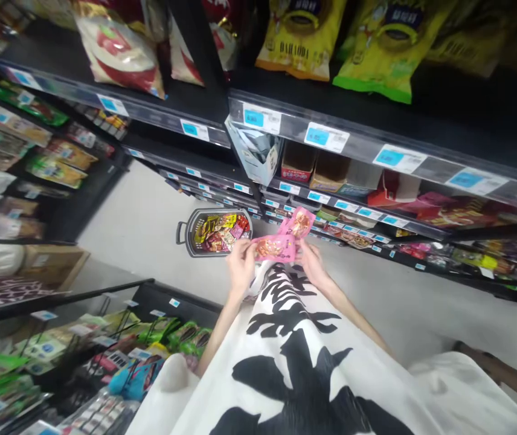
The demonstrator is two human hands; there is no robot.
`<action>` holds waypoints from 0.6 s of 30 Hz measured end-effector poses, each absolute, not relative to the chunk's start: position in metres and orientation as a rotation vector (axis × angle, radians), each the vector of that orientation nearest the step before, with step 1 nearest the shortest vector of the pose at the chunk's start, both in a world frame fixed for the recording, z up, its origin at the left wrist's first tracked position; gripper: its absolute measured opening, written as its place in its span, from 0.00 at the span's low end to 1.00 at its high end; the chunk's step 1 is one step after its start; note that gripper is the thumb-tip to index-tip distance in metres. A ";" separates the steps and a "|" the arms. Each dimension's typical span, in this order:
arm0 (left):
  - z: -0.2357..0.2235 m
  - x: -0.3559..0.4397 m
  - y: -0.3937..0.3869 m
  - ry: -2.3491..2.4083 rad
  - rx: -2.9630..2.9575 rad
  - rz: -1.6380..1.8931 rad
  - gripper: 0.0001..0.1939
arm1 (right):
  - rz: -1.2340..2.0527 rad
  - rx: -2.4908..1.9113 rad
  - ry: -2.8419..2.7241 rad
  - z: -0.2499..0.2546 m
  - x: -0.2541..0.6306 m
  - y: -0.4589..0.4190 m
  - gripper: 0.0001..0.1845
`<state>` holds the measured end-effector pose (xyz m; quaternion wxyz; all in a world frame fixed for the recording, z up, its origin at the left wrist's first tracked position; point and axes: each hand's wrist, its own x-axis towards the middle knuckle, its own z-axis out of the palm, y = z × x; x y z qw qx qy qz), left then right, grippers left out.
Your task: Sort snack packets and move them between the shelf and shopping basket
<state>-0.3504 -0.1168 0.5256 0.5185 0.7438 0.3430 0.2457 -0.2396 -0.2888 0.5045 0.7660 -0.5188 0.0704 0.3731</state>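
Two pink snack packets are in front of my body, above the floor. The lower pink snack packet [273, 248] lies level, and my left hand [241, 263] grips its left end between thumb and fingers. The other pink snack packet [301, 222] is tilted up behind it to the right. My right hand [310, 260] is closed at the right ends of the packets; its fingertips are partly hidden, and which packet it grips I cannot tell exactly. Just left of my hands, a grey shopping basket [190, 241] stands on the floor, filled with colourful snack packets [222, 232].
A tall shelf unit [313, 103] with price tags rises ahead, bearing large yellow bags [301, 39] and small boxes [297, 162]. More racks of packets [50, 139] stand at left, and green packets [186, 335] hang at lower left. Grey floor [394, 290] runs between the shelves.
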 end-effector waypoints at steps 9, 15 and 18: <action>0.555 -0.342 -0.072 0.585 1.728 0.209 0.16 | 0.829 -1.484 -0.320 0.496 -0.218 -0.323 0.16; 0.538 -0.364 -0.135 0.689 1.405 0.058 0.23 | 0.909 -1.537 -0.479 0.489 -0.216 -0.348 0.23; 0.529 -0.379 -0.160 0.832 1.051 0.122 0.33 | 0.856 -1.562 -0.446 0.482 -0.222 -0.355 0.29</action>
